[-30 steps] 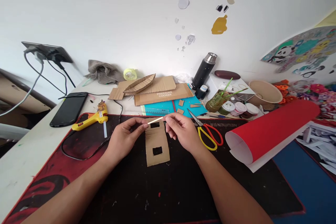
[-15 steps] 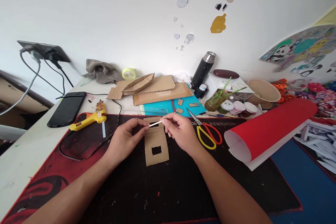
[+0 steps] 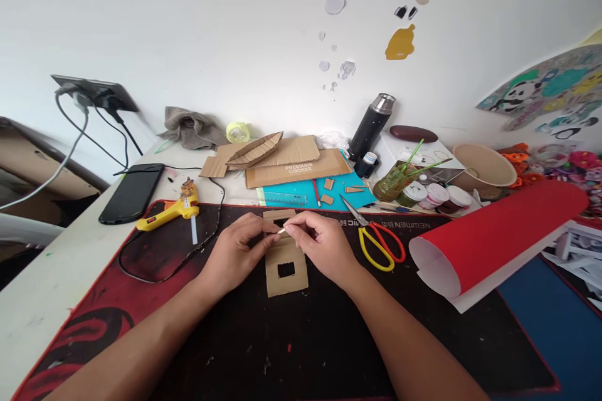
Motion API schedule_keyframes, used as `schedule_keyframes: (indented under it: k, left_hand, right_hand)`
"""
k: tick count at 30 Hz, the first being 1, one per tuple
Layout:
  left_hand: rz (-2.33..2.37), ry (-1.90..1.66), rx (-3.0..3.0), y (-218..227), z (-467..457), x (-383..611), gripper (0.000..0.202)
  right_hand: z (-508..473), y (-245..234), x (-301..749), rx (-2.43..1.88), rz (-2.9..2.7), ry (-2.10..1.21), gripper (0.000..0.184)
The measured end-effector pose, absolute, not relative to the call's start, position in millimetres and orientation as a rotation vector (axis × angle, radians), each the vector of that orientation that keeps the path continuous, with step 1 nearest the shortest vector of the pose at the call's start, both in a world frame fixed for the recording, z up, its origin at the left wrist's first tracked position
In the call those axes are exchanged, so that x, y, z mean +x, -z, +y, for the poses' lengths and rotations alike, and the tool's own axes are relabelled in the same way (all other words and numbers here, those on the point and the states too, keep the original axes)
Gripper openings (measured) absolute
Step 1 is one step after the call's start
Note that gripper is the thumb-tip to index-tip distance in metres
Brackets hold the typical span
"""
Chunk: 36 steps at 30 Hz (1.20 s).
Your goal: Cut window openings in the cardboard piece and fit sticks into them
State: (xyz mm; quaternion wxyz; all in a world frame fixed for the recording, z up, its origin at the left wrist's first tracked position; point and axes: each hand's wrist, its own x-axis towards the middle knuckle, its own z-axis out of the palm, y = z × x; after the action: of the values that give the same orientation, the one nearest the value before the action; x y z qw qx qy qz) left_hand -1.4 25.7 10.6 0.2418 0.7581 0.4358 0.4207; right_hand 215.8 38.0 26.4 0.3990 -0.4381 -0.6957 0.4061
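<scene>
My left hand (image 3: pixel 237 250) and my right hand (image 3: pixel 320 244) meet over a small brown cardboard piece (image 3: pixel 286 282) with a dark rectangular cut-out, which lies flat on the black and red desk mat (image 3: pixel 291 338). Both hands pinch a thin pale stick (image 3: pixel 281 231) between their fingertips, low against the upper part of the cardboard. Most of the stick is hidden by my fingers. The upper edge of the cardboard shows just beyond my fingers.
A yellow glue gun (image 3: pixel 168 213) with its black cord lies left on the mat, a black phone (image 3: pixel 132 193) beyond it. Yellow-and-red scissors (image 3: pixel 379 241) lie right, then a red paper roll (image 3: pixel 498 229). Cardboard sheets (image 3: pixel 291 160), a flask (image 3: pixel 374 125), paint pots (image 3: pixel 435 194) and a bowl (image 3: pixel 484 166) stand behind.
Both hands have come closer together and lowered the stick onto the upper part of the cardboard piece; less of the stick shows now. The view has shifted slightly.
</scene>
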Motion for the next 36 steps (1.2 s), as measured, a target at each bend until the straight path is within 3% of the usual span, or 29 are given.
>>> schedule_keyframes:
  k: [11,20,26,30,36]
  left_hand:
    - [1.391,-1.153,1.713,-19.2,27.5,-3.2,0.025]
    - [1.349,-1.423,1.217,-22.4,39.8,-11.5,0.035]
    - [1.343,-1.438,1.188,-23.8,40.8,-11.3,0.040]
    - [1.336,-1.406,1.259,-24.4,39.7,-11.5,0.043]
    - [1.314,-1.209,1.707,-21.6,28.2,-9.4,0.033]
  right_hand:
    - [42.5,-34.9,223.5,-1.139,-1.475,-1.166,0.031]
    - [65.3,-37.0,256.1,-1.128,-1.030,-0.947,0.040]
    - [57.5,-23.8,253.5,-1.287,-1.353,-0.880,0.035]
    - [52.7,-15.6,246.5,-1.396,-1.766,-0.539,0.020]
    - [54.0,-9.1,243.3,-1.559,-2.075,-0.289,0.022]
